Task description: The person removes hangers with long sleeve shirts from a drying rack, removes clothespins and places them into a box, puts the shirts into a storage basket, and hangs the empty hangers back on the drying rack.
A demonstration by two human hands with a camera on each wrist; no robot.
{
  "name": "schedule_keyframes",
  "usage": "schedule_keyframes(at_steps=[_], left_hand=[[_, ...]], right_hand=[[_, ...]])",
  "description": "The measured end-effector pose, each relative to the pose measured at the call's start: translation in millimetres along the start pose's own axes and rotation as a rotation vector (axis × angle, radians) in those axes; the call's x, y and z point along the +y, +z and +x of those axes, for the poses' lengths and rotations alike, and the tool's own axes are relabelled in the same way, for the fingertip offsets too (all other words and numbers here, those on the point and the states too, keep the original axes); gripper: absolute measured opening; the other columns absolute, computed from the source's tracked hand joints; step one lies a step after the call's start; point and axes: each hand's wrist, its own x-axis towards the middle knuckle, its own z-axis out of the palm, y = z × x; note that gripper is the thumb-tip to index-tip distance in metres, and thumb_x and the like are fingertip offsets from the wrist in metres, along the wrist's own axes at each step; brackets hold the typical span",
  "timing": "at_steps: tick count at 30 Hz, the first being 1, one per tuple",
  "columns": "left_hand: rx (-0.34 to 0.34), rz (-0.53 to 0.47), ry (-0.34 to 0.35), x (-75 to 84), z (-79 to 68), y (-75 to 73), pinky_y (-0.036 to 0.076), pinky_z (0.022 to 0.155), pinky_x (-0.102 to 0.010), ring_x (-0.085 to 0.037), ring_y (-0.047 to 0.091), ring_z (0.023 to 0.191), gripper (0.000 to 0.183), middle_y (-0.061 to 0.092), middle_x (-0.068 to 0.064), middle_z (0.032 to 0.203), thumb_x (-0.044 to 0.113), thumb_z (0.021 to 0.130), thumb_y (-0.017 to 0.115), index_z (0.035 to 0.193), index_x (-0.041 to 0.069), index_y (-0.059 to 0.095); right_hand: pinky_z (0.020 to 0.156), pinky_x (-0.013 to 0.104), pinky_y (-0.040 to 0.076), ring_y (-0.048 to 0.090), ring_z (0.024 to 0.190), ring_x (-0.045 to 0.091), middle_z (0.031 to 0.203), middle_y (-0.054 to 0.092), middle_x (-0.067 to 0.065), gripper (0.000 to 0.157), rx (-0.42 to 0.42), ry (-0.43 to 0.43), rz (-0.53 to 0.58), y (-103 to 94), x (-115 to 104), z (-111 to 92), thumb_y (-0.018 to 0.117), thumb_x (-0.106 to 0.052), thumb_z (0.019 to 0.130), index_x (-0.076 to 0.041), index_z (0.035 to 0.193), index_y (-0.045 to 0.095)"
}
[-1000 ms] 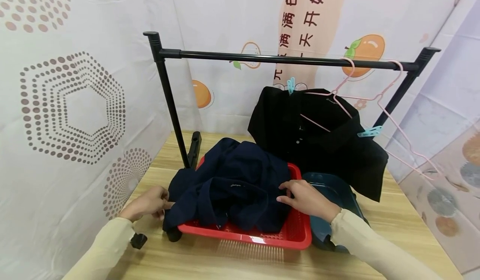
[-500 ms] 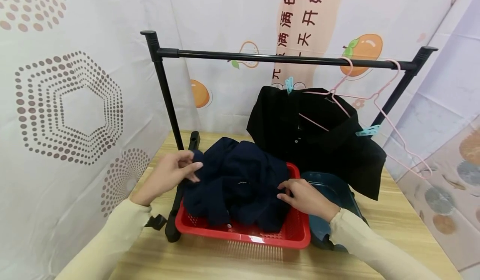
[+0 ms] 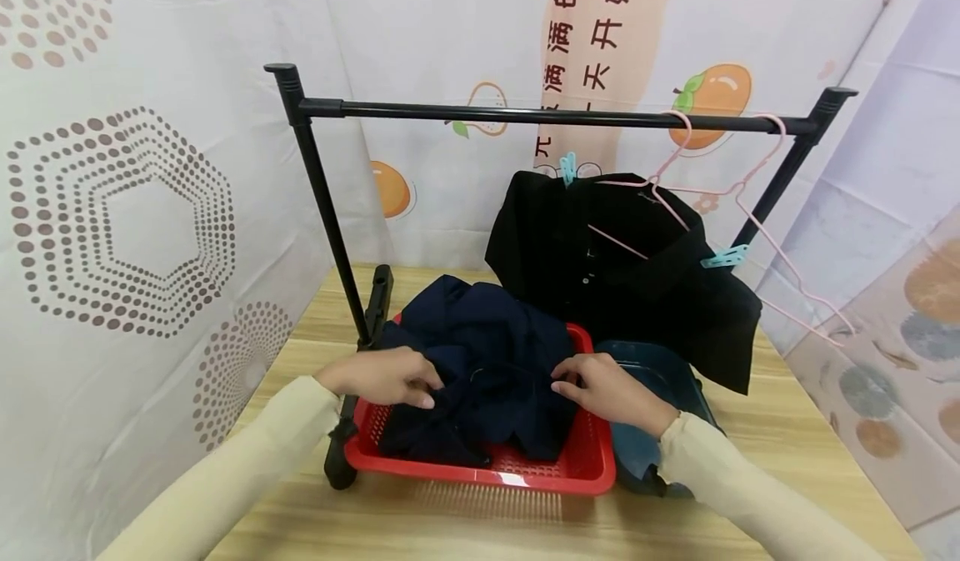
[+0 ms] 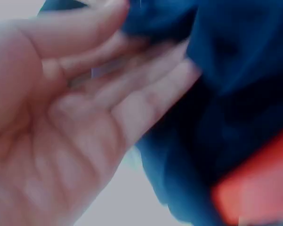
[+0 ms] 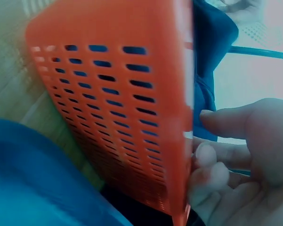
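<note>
A dark navy collared shirt lies bunched in a red perforated basket. My left hand is over the shirt's left part; in the left wrist view its fingers are fairly straight and touch the navy cloth, though that view is blurred. My right hand rests at the shirt's right side, above the basket's right wall. The right wrist view shows its thumb apart from the loosely bent fingers, beside the basket rim and the cloth.
Over the basket stands a black rack. From its right end hang pink hangers, one with a black shirt fixed by light blue clothespins. A dark teal basket sits right of the red one.
My left hand has gone from the basket's left edge, lifting the shirt's left part, then inward over it. That cloth now lies farther inside the basket. My right hand has barely moved.
</note>
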Motion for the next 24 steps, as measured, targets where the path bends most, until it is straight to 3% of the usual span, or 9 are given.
schedule_keyframes(at_steps=[1,3,6,8,11,16,20,24], left_hand=[[-0.002,-0.037,-0.034,-5.6,-2.2,-4.5,0.051,0.07,-0.025,-0.005,0.061,0.076,0.02,0.068,0.001,0.091,0.022,0.094,0.061,0.108,0.012,0.07],[0.064,-0.108,-0.126,-18.6,-6.4,-15.6,0.054,0.067,-0.032,-0.015,0.065,0.075,0.018,0.069,-0.005,0.088,0.023,0.095,0.06,0.101,0.012,0.072],[0.232,-0.196,-0.356,-37.2,-14.7,-29.7,0.054,0.056,-0.038,-0.026,0.065,0.063,0.022,0.066,-0.011,0.077,0.027,0.095,0.06,0.091,0.008,0.072],[0.307,-0.191,-0.515,-48.1,-19.9,-35.0,0.053,0.052,-0.038,-0.027,0.065,0.058,0.031,0.066,-0.013,0.076,0.034,0.094,0.06,0.093,0.004,0.068],[0.322,-0.187,-0.669,-61.3,-23.4,-37.9,0.053,0.05,-0.038,-0.028,0.065,0.054,0.045,0.064,-0.02,0.08,0.044,0.092,0.059,0.103,0.001,0.058],[0.255,-0.33,-0.726,-75.5,-20.1,-30.7,0.055,0.052,-0.041,-0.031,0.066,0.056,0.055,0.061,-0.025,0.085,0.051,0.09,0.059,0.112,0.0,0.051],[0.24,-0.402,-0.697,-81.0,-15.5,-25.1,0.055,0.055,-0.04,-0.031,0.065,0.058,0.04,0.061,-0.021,0.076,0.038,0.093,0.06,0.087,-0.001,0.059],[0.286,-0.377,-0.622,-81.1,-14.3,-24.9,0.055,0.055,-0.039,-0.029,0.063,0.056,0.034,0.059,-0.018,0.07,0.018,0.095,0.059,0.065,0.004,0.053]], right_hand=[[0.052,0.023,0.045,0.05,0.058,0.005,0.072,0.056,-0.009,0.019,0.002,0.0,0.008,-1.7,0,1,0.066,-0.024,0.091,-0.009,0.103,0.07],[0.053,0.023,0.045,0.05,0.058,0.005,0.071,0.057,-0.01,0.017,0.018,0.0,0.007,-5.5,2,5,0.065,-0.024,0.092,-0.011,0.101,0.071],[0.054,0.024,0.044,0.05,0.057,0.004,0.072,0.059,-0.01,0.015,0.045,0.008,-0.009,-11.2,7,14,0.064,-0.024,0.093,-0.013,0.1,0.071],[0.054,0.025,0.045,0.051,0.057,0.005,0.074,0.061,-0.009,0.017,0.068,0.025,-0.012,-16.3,10,23,0.063,-0.025,0.093,-0.012,0.102,0.07],[0.051,0.029,0.046,0.053,0.052,0.01,0.073,0.061,-0.004,0.026,0.074,0.094,0.024,-23.7,15,37,0.061,-0.027,0.094,-0.008,0.111,0.066],[0.047,0.032,0.048,0.055,0.043,0.018,0.065,0.059,0.004,0.05,-0.038,0.234,0.087,-26.6,25,59,0.058,-0.035,0.095,0.003,0.129,0.052],[0.049,0.032,0.049,0.057,0.046,0.019,0.069,0.062,0.006,0.054,-0.084,0.27,0.086,-22.7,29,72,0.059,-0.035,0.094,0.007,0.128,0.051],[0.046,0.032,0.049,0.058,0.047,0.019,0.066,0.061,0.006,0.042,-0.053,0.252,0.087,-19.5,30,79,0.063,-0.027,0.093,0.005,0.12,0.057]])
